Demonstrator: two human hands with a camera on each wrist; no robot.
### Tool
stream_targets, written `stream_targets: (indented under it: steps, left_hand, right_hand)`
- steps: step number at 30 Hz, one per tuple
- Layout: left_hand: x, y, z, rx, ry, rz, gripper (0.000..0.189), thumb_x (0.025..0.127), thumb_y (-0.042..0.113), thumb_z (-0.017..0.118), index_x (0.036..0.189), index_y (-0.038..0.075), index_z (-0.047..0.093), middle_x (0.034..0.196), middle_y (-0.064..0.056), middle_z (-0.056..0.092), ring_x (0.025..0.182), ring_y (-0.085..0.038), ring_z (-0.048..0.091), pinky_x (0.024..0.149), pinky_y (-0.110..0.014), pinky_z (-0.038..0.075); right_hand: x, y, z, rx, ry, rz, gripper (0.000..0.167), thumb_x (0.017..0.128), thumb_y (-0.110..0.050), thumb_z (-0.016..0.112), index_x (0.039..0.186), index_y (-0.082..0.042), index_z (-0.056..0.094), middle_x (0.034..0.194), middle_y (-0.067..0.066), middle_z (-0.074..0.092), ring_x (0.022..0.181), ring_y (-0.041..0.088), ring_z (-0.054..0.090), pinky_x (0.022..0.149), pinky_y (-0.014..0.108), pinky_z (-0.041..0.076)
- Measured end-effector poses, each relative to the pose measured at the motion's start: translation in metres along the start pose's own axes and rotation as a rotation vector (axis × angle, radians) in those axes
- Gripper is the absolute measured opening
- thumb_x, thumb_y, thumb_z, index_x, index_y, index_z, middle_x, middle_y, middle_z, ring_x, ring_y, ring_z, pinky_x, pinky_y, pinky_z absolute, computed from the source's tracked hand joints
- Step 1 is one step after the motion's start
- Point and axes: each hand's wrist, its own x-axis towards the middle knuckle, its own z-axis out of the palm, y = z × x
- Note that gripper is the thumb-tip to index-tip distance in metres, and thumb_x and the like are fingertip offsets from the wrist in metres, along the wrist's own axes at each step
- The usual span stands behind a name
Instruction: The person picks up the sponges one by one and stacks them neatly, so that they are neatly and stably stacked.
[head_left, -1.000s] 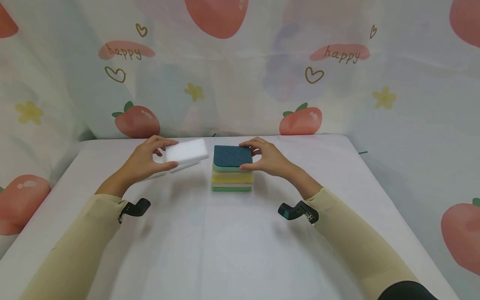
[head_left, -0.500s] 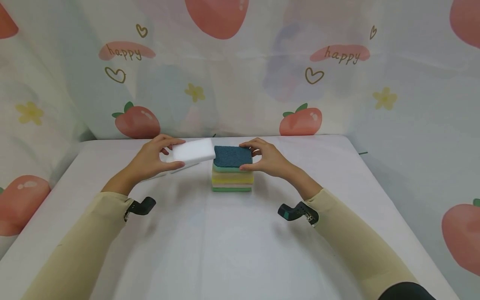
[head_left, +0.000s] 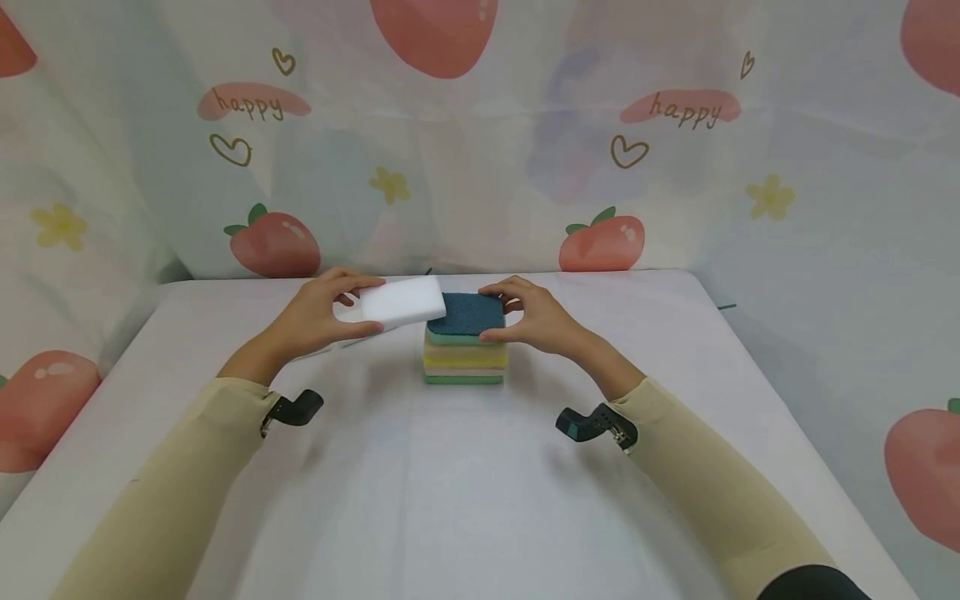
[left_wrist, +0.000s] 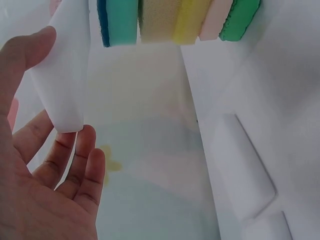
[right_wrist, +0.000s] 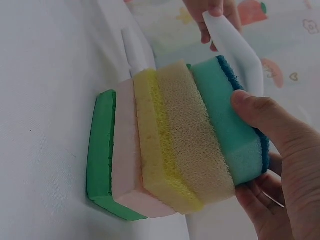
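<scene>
My left hand (head_left: 318,312) pinches a white sponge block (head_left: 403,302) between thumb and fingers, raised over the table. Its right end overlaps the left edge of the dark blue scouring face of a teal sponge (head_left: 474,314) in the head view. That scouring sponge tops a stack; below it come a beige sponge (right_wrist: 192,135), a yellow one (right_wrist: 160,145), a pink one (right_wrist: 131,155) and, lowest, a green one (right_wrist: 102,150). At the stack's right side, my right hand (head_left: 542,318) grips the teal sponge, thumb at the near edge and fingers at the far one.
Two more white blocks lie on the table below my left hand, one block (left_wrist: 242,167) beside another block (left_wrist: 270,229). A white cloth covers the table (head_left: 465,492). Behind stands a printed curtain (head_left: 480,167) that meets the table's back edge.
My left hand has carried the white sponge block to the right, from beside the stack to over its left edge. The right hand and the stack have stayed in place.
</scene>
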Motion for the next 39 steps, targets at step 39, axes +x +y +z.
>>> stream_targets:
  steps: [39]
  left_hand:
    - [0.024, 0.026, 0.016, -0.046, -0.060, 0.051, 0.065, 0.079, 0.035, 0.083, 0.136, 0.015, 0.060, 0.124, -0.006, 0.054, 0.110, -0.026, 0.055, 0.095, -0.043, 0.050]
  right_hand:
    - [0.001, 0.001, 0.001, 0.006, 0.004, -0.002, 0.072, 0.076, -0.030, 0.087, 0.137, -0.009, 0.056, 0.129, 0.008, 0.054, 0.114, 0.025, 0.055, 0.102, 0.039, 0.048]
